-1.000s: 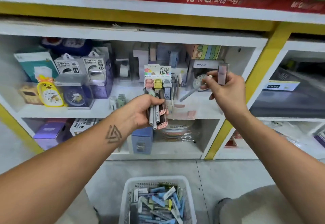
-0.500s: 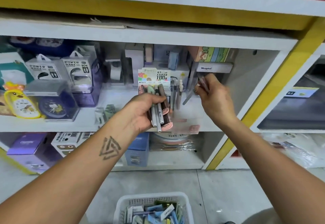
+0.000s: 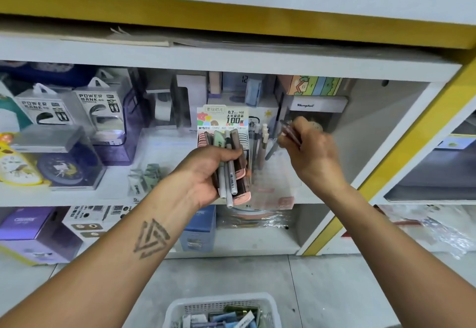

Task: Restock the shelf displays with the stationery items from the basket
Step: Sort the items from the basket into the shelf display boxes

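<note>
Head view, looking forward and down at a white shelf unit (image 3: 231, 57) with yellow trim. Left hand (image 3: 206, 170) is at centre, its fingers (image 3: 231, 153) curled round a bundle of grey, green and pink pens and slim cases (image 3: 230, 173), held upright in front of the shelf edge; the lower ends of the bundle stick out below the palm. Just behind the bundle stands a printed cardboard display box (image 3: 223, 119) marked 0.7 HB and 100, with rows of slim cases in it. Right of that box, several grey and white pens (image 3: 261, 145) stand upright on the shelf. Right hand (image 3: 313, 152) is raised just right of those standing pens, its fingers (image 3: 288, 139) pinching a dark slim pen-like item (image 3: 289, 129), blurred; the item is tilted, its upper end pointing up and left. The two hands are near each other, not touching. On the floor at the near edge sits a white plastic mesh basket (image 3: 195, 307) holding blue, white and green stationery packs (image 3: 226, 318). At left on the shelf: clear-boxed power banks (image 3: 100, 111) and a yellow alarm clock (image 3: 18, 168).
</note>
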Motion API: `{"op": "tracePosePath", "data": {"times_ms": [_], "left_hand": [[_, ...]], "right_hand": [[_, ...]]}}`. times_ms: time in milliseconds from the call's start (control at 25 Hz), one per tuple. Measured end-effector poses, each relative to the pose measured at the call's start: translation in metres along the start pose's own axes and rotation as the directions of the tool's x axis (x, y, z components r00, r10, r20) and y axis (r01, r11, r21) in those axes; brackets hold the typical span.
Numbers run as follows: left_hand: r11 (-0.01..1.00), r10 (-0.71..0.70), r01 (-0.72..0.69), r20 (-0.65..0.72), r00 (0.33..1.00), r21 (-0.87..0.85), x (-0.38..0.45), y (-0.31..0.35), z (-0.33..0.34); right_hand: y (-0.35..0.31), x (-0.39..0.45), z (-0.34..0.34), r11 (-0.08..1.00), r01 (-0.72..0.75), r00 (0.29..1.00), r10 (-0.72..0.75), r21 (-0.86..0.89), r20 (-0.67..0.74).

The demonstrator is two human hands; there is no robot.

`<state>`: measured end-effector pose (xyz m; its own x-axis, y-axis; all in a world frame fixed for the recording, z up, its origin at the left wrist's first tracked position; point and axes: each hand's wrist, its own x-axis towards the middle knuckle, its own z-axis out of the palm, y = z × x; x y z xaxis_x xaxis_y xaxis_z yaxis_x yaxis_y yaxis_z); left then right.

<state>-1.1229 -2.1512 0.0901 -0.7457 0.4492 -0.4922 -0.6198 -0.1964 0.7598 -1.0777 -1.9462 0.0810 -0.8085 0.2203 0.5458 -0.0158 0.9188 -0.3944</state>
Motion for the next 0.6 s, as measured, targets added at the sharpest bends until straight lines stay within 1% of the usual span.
{"op": "tracePosePath", "data": {"times_ms": [160,320,440,600], "left_hand": [[1.000,0.002,-0.002,-0.002,1.000,0.010,0.000,0.001,-0.001],[1.000,0.002,-0.002,0.006,1.000,0.013,0.000,0.003,-0.002],[1.000,-0.003,0.003,0.005,1.000,0.011,-0.001,0.004,-0.003],[1.000,-0.004,0.004,-0.003,1.000,0.016,-0.002,0.004,-0.003]], "right_hand": [[-0.002,0.001,0.003,0.999,0.039,0.999,-0.039,-0.026,-0.008],[-0.005,0.004,0.007,0.999,-0.016,1.000,0.016,-0.033,0.023],[-0.006,0.010,0.010,1.000,-0.010,1.000,0.011,-0.006,0.007],[-0.005,0.015,0.015,0.999,-0.008,0.996,0.012,-0.046,0.088]]}}
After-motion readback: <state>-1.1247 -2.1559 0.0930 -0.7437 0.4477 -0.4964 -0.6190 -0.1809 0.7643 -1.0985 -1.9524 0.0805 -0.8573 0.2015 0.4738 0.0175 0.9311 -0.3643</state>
